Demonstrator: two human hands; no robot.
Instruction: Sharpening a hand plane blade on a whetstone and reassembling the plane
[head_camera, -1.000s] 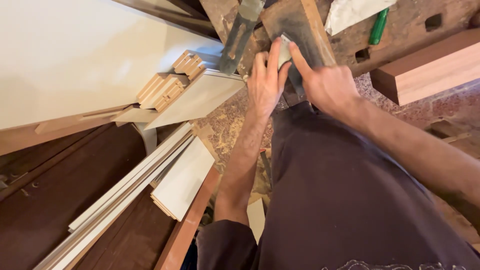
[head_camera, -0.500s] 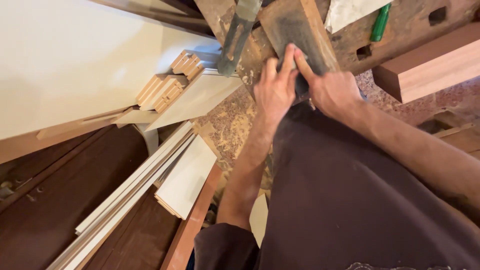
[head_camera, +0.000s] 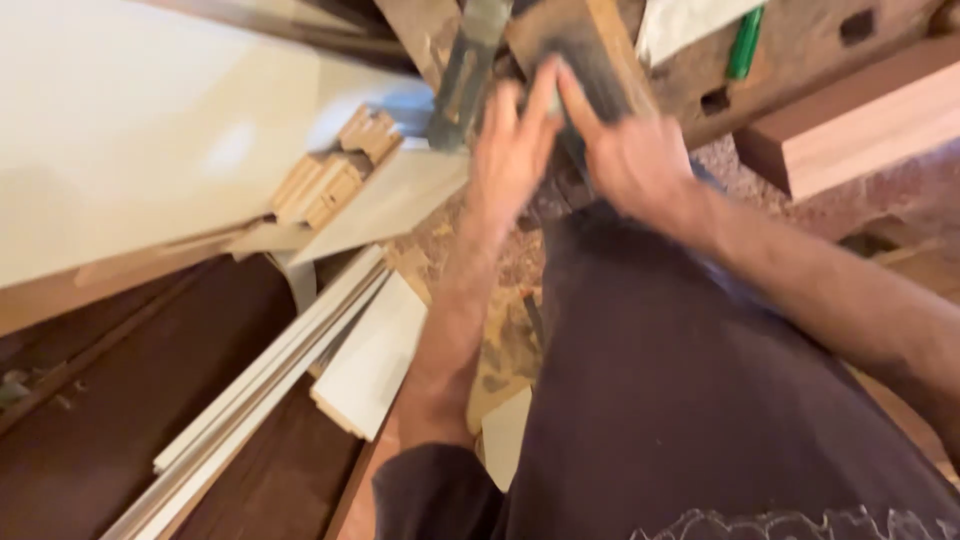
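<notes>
Dark, worn wood fills the block (head_camera: 590, 50) that both hands press on at the counter's (head_camera: 800, 50) edge. The left hand (head_camera: 512, 150) lies flat, fingers stretched onto it; the right hand (head_camera: 625, 155) grips its near end. A grey metal tool (head_camera: 468, 70) stands just left; a green marker (head_camera: 745, 42) lies to the right, a reddish plank (head_camera: 860, 120) beyond.

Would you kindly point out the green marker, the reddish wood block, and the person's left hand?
green marker (head_camera: 743, 45), head view, middle of its barrel.
reddish wood block (head_camera: 860, 120), head view, its pale side face.
left hand (head_camera: 512, 150), head view, back of the hand.
</notes>
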